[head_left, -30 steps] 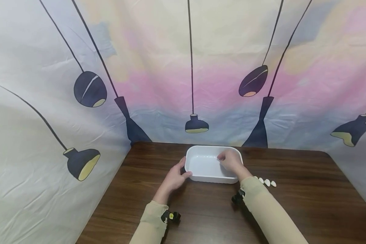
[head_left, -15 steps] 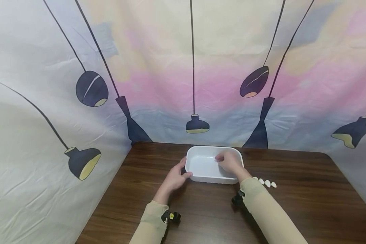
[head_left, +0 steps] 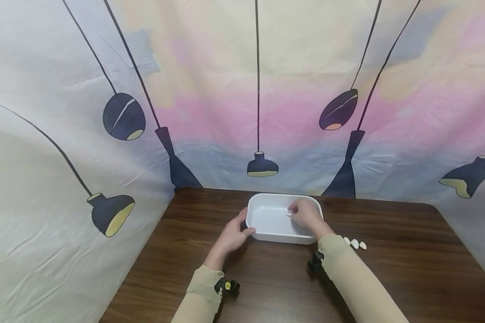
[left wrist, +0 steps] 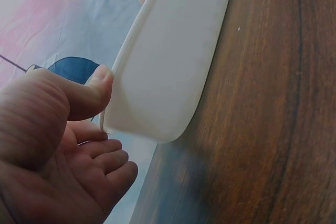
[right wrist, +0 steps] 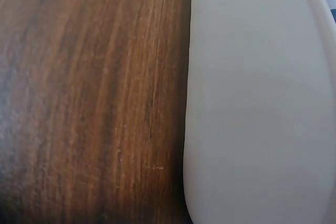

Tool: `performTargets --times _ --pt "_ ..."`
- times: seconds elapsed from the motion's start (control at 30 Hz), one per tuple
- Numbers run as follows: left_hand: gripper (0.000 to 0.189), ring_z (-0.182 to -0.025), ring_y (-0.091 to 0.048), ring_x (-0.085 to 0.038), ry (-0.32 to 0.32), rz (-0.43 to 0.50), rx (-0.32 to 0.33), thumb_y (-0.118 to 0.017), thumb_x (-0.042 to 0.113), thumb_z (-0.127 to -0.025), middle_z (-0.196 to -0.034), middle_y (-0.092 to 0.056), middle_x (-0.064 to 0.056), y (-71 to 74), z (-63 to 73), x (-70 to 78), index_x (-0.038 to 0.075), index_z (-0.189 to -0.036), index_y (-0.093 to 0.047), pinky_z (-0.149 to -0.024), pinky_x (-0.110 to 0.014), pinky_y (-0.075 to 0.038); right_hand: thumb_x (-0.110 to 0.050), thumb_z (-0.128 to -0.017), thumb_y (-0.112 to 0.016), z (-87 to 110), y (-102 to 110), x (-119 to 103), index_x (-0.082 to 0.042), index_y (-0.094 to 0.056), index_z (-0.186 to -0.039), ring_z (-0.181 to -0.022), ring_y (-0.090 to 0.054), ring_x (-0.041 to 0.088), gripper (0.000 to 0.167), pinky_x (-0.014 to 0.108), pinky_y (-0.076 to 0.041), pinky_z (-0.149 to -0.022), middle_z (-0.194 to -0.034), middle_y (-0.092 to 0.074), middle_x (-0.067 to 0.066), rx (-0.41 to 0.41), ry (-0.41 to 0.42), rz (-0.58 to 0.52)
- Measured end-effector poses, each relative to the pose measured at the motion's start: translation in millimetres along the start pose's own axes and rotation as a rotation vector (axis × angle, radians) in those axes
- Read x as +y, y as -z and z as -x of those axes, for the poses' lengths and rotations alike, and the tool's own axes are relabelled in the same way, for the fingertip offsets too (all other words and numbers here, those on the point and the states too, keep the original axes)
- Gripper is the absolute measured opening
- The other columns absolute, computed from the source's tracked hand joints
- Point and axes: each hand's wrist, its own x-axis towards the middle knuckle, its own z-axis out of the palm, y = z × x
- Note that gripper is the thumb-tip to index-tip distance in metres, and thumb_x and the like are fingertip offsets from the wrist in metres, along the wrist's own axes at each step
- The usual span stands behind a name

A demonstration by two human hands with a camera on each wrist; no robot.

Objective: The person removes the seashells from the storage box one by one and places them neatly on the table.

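A white rectangular dish (head_left: 266, 222) with rounded corners sits on the brown table. My left hand (head_left: 232, 233) grips its left end; in the left wrist view the thumb (left wrist: 100, 85) lies on the outer side at the corner rim, with the index finger beneath and the other fingers loosely curled. My right hand (head_left: 306, 213) is inside the dish, fingers bent, over its right half. Right at its fingertips shows a small white pebble-like piece (head_left: 288, 214); I cannot tell whether they still pinch it. The right wrist view shows only the dish's outer wall (right wrist: 257, 98) and the table.
Several small white oval pieces (head_left: 354, 243) lie in a row on the table (head_left: 275, 278), right of the dish and partly behind the right sleeve (head_left: 357, 273). A cloth backdrop (head_left: 210, 89) printed with lamps hangs behind the table's far edge.
My right fingertips have shifted slightly right inside the dish, and the small white piece now shows more clearly below them. My left hand and the dish have stayed in place.
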Motion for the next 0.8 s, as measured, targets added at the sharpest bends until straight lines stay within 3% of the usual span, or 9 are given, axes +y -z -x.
performTargets --times 0.6,0.8 --pt "0.074 -0.160 -0.027 -0.034 -0.009 -0.015 0.001 -0.071 0.015 -0.104 -0.173 -0.030 -0.014 -0.1 1.9 1.0 0.000 -0.165 -0.034 -0.128 -0.055 -0.025 -0.006 -0.088 -0.077 -0.9 -8.3 -6.5 0.003 -0.078 -0.112 -0.091 -0.069 0.024 0.025 0.043 -0.058 -0.088 -0.095 -0.076 0.009 -0.032 0.054 0.000" --pt "0.074 -0.160 -0.027 -0.034 -0.013 -0.012 0.005 -0.071 0.015 -0.103 -0.173 -0.030 -0.014 -0.4 2.1 1.3 0.000 -0.166 -0.034 -0.128 -0.055 -0.025 -0.007 -0.090 -0.079 -1.0 -10.4 -9.2 0.001 -0.079 -0.113 -0.088 -0.066 0.020 0.024 0.041 -0.057 -0.087 -0.093 -0.075 0.005 -0.038 0.037 -0.012"
